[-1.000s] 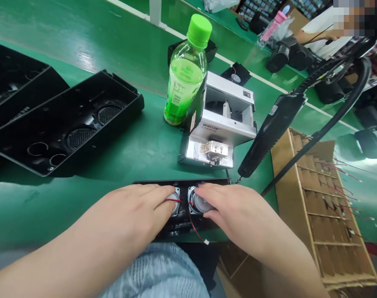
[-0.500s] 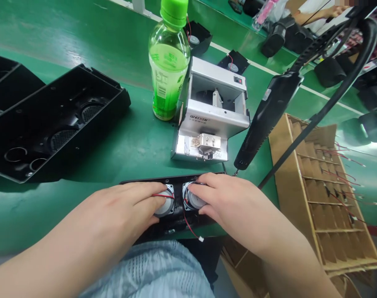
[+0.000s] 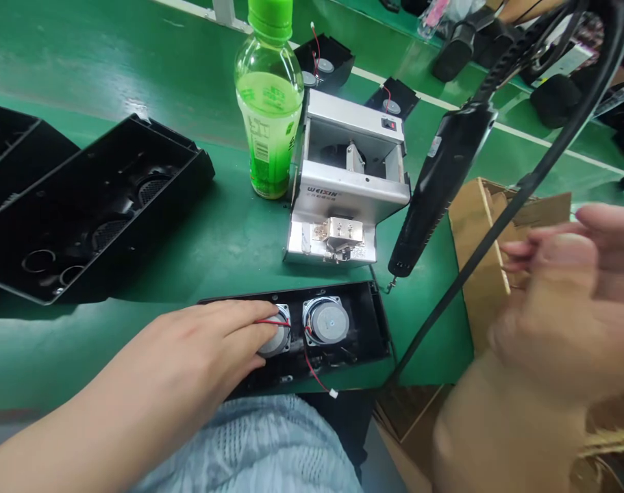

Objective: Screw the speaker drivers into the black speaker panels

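Observation:
A black speaker housing (image 3: 366, 329) lies at the near table edge with two round silver speaker drivers in it. My left hand (image 3: 198, 349) lies flat on the housing, fingers stretched onto the left driver (image 3: 273, 337). The right driver (image 3: 326, 320) is uncovered, and a red wire with a white plug (image 3: 316, 376) trails from it. My right hand (image 3: 563, 301) is lifted off to the right over the cardboard box (image 3: 470, 226), blurred by motion, fingers apart and holding nothing I can see.
A hanging black electric screwdriver (image 3: 440, 178) with its cable points down beside a silver screw feeder (image 3: 347, 192). A green drink bottle (image 3: 268, 109) stands behind it. Empty black housings (image 3: 90, 212) lie at the left. More speaker parts sit on the far bench.
My right hand has left the right driver and swung up to the right over the cardboard box. The left hand has stayed on the left driver. The view has tilted slightly.

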{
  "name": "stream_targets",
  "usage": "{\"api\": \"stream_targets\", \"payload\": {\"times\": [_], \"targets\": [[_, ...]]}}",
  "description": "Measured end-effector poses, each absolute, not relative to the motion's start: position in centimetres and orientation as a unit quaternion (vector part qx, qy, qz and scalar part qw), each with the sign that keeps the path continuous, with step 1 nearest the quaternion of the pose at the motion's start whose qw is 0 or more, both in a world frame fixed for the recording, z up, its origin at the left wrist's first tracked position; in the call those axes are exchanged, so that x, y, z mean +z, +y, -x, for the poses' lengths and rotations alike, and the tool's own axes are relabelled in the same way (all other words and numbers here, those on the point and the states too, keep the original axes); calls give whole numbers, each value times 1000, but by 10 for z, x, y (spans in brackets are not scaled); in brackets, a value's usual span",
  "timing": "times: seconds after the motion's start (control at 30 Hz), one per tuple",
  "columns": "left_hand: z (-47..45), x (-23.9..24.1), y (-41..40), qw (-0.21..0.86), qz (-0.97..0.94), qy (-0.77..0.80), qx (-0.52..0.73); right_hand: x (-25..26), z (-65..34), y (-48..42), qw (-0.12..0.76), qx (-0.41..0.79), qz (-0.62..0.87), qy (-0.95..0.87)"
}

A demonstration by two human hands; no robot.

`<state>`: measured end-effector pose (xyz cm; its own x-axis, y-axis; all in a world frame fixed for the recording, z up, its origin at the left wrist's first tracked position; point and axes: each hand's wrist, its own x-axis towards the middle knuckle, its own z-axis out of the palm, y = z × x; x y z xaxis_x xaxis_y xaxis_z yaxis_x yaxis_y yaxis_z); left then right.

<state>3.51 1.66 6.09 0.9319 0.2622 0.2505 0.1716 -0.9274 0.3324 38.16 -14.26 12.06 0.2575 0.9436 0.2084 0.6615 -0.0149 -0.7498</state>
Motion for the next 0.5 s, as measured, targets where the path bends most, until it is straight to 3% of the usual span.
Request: {"api": "stream_targets", "payload": {"times": [0.13, 0.3, 0.5], "targets": [[-30, 64, 17, 165, -969, 131, 127, 82, -379, -106, 502, 177, 682, -501], [-11, 70, 13, 174, -953, 199, 152, 59, -384, -88, 538, 170, 678, -470], [-7, 62, 22, 118, -974, 187, 58, 41, -390, -66, 586, 240, 634, -445]]}}
